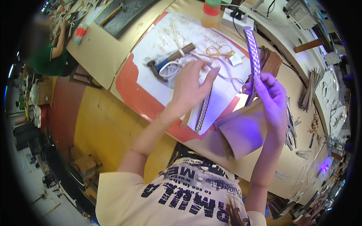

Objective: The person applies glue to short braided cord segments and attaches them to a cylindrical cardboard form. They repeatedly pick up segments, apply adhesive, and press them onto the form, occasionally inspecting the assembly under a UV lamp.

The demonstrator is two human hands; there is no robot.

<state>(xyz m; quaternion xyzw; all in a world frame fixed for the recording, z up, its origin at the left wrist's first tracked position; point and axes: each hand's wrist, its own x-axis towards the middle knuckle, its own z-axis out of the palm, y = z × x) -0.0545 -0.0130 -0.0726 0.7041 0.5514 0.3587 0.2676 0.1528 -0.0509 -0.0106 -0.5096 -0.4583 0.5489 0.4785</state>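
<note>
My right hand (269, 92) pinches a braided strap (252, 51) between thumb and fingers, holding it upright above the table. The strap has a pale, shiny braid with dark edges, and purple light falls on it. My left hand (192, 86) is over the white sheet (222, 101), thumb and index finger apart; its other fingers are partly hidden. Below that hand, another braided strap (203, 113) lies on the sheet. Beyond it rests a hammer (179, 54) with a wood and blue handle, beside white cord (167, 67) and a bunched whitish cloth (183, 62).
A brown folded sheet (241, 132) lies near the table's front edge. Farther back are yellow bands (218, 51), a jar with a green lid (210, 15) and a power strip (235, 19). Brown strips (311, 88) lie to the right. Another person (45, 56) works at far left.
</note>
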